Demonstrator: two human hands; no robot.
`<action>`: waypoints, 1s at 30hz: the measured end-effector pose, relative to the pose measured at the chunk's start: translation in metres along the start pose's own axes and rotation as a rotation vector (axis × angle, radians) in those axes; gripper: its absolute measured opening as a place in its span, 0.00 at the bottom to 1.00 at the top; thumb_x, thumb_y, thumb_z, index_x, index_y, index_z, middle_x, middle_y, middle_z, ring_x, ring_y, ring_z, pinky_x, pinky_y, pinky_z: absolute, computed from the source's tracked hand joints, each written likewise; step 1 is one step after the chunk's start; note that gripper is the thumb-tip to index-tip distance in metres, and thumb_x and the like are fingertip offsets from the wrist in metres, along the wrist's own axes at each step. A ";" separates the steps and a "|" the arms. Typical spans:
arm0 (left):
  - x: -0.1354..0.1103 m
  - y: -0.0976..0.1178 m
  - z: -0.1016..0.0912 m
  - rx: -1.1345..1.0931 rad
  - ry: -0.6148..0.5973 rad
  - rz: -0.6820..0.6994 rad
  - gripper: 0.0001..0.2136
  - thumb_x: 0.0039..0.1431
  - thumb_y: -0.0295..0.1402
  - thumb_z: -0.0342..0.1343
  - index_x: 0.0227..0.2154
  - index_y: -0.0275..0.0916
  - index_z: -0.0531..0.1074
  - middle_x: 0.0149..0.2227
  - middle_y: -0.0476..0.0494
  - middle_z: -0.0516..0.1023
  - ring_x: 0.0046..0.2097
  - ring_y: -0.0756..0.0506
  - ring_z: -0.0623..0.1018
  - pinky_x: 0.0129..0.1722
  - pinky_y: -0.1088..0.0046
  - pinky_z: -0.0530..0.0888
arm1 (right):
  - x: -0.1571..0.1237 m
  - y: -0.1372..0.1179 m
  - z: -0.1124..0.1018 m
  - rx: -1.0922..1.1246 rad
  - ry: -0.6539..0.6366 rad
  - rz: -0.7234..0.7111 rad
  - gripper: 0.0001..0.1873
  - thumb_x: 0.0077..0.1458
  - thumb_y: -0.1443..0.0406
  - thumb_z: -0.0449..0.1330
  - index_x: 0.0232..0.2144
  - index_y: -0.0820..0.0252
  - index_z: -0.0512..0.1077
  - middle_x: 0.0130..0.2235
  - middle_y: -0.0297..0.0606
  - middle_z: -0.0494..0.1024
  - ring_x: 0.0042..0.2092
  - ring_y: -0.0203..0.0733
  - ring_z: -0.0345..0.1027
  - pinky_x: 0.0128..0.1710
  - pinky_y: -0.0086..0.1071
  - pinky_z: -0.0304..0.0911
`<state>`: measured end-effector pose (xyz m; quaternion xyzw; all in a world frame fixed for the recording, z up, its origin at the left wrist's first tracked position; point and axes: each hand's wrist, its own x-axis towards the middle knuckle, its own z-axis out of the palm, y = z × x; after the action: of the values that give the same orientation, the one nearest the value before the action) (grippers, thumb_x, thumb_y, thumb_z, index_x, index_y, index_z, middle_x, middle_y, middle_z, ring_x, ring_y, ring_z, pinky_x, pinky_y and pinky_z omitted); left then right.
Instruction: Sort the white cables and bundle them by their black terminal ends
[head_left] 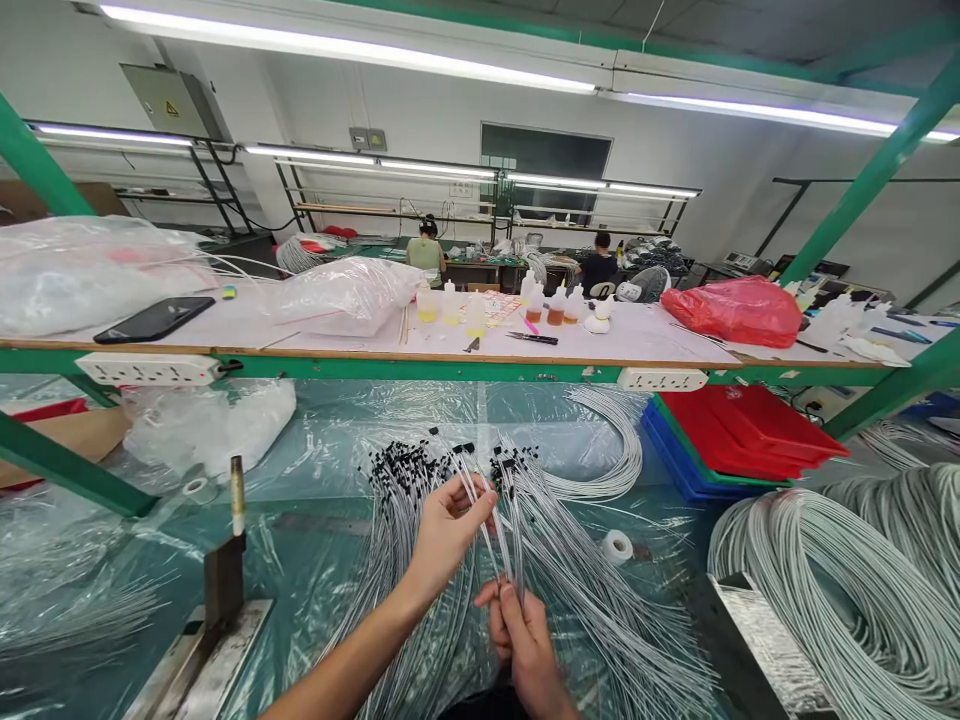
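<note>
My left hand (450,525) is closed, thumb and fingers pinching several thin grey cables (491,530) a little below their black connectors (463,449). Lower down, my right hand (521,630) grips the same cables between thumb and curled fingers. To the left lies a big bundle of grey cables with black connector ends (405,468), partly behind my left arm. Another bundle of cables (600,590) fans out to the right of my hands, its black ends close to the held ones.
A metal fixture (225,590) with an upright handle stands at left. At right are a tape roll (617,547), stacked red and blue trays (739,430) and large cable coils (840,590). A shelf (450,352) with bottles crosses ahead. Two people sit farther back.
</note>
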<state>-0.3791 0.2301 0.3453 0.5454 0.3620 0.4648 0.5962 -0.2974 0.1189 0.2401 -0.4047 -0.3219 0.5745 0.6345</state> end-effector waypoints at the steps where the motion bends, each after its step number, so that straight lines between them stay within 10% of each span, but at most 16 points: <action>1: 0.000 0.000 0.000 -0.004 0.002 0.002 0.15 0.50 0.43 0.65 0.28 0.37 0.71 0.24 0.53 0.69 0.24 0.52 0.71 0.28 0.75 0.70 | 0.000 0.001 0.000 0.011 -0.007 0.004 0.29 0.58 0.40 0.57 0.29 0.60 0.72 0.19 0.23 0.49 0.20 0.30 0.36 0.18 0.26 0.37; 30: -0.001 0.003 0.010 -0.194 -0.043 -0.117 0.19 0.53 0.45 0.64 0.40 0.35 0.74 0.26 0.49 0.75 0.28 0.49 0.74 0.29 0.73 0.74 | -0.004 -0.008 -0.001 0.045 -0.079 0.041 0.31 0.56 0.38 0.56 0.28 0.61 0.68 0.18 0.21 0.48 0.19 0.29 0.35 0.17 0.26 0.36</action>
<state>-0.3706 0.2258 0.3499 0.4729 0.3334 0.4504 0.6799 -0.2932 0.1150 0.2466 -0.3739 -0.3252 0.6099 0.6184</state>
